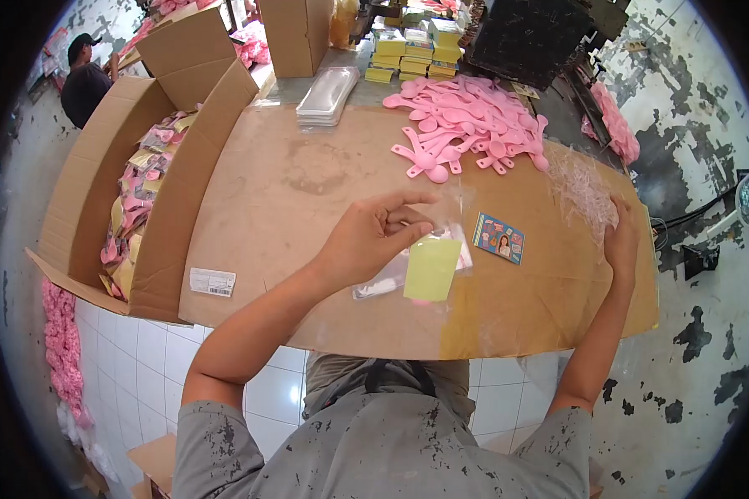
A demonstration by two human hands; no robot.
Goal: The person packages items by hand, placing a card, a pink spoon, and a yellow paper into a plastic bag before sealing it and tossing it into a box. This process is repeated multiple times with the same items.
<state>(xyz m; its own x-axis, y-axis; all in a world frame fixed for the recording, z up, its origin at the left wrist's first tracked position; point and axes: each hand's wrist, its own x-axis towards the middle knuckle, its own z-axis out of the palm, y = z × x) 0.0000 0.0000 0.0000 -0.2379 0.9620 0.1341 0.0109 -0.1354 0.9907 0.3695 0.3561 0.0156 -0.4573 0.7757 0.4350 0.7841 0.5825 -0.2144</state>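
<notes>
A white barcode label (212, 282) lies on the worktop's cardboard sheet (258, 233) near its left end. White floor tiles (266, 401) show below. A person in a dark cap (83, 87) is at upper left; a tall carton (295, 37) and a dark boxy object (528, 37) stand at the back. Black cables (682, 219) run at right.

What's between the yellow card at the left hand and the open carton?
Raised side of the carton, facing the yellow card. The left hand and forearm also lie across that line, at the card's end. Nothing else visible stands in the way.
</notes>
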